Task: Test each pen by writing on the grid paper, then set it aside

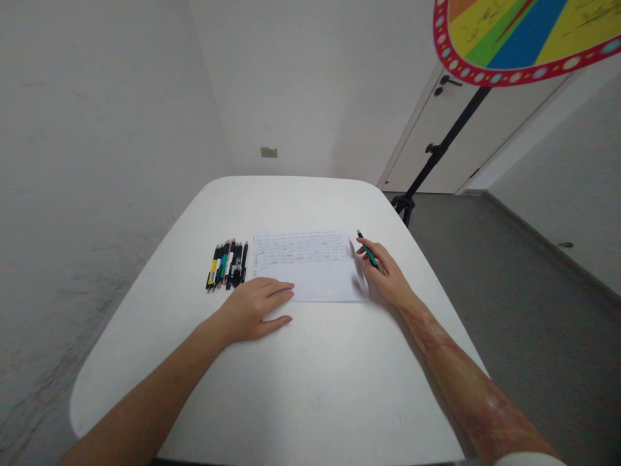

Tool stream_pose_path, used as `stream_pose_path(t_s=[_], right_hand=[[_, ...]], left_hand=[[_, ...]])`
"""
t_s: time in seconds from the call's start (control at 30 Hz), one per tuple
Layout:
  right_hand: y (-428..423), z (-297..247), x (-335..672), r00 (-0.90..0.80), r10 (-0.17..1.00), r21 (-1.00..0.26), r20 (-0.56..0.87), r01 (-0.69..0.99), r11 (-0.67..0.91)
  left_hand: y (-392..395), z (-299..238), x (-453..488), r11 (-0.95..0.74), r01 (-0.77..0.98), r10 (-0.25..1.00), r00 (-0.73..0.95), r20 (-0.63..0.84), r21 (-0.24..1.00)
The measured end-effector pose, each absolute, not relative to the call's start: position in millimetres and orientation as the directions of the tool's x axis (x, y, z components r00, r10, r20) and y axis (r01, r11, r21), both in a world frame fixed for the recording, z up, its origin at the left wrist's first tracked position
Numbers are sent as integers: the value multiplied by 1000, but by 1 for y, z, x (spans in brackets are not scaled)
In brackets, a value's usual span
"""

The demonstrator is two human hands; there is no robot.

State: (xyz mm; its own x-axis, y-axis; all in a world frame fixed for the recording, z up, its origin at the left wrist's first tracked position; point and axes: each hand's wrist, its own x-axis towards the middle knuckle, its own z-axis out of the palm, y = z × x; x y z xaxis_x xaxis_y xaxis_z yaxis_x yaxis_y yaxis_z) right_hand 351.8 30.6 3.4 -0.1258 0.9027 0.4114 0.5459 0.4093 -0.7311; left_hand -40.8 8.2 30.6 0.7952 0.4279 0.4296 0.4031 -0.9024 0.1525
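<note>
A white sheet of paper with faint rows of writing on its upper half lies in the middle of the white table. My left hand lies flat and open on the table, its fingertips resting on the paper's near left corner. My right hand is closed around a green and black pen at the paper's right edge, the pen pointing away from me. A row of several pens lies side by side just left of the paper, close to my left hand.
White walls stand on the left and behind the table. A colourful prize wheel on a black stand rises at the right, in front of a white door. Grey floor runs along the table's right side.
</note>
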Motion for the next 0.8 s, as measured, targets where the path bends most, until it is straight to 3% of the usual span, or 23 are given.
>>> stream_pose_path(t_s=[0.13, 0.3, 0.67, 0.8], right_hand=[[34, -4, 357, -124, 921, -542, 368, 776, 321], [36, -8, 352, -126, 926, -422, 357, 862, 281], [36, -4, 349, -101, 932, -395, 347, 886, 243], [34, 0, 345, -63, 922, -434, 382, 869, 239]], left_hand=[[10, 30, -41, -908, 378, 418, 820, 391, 180], [11, 31, -42, -902, 388, 432, 817, 383, 189], [10, 33, -42, -900, 403, 435, 806, 401, 166], [9, 39, -42, -839, 533, 512, 712, 480, 104]])
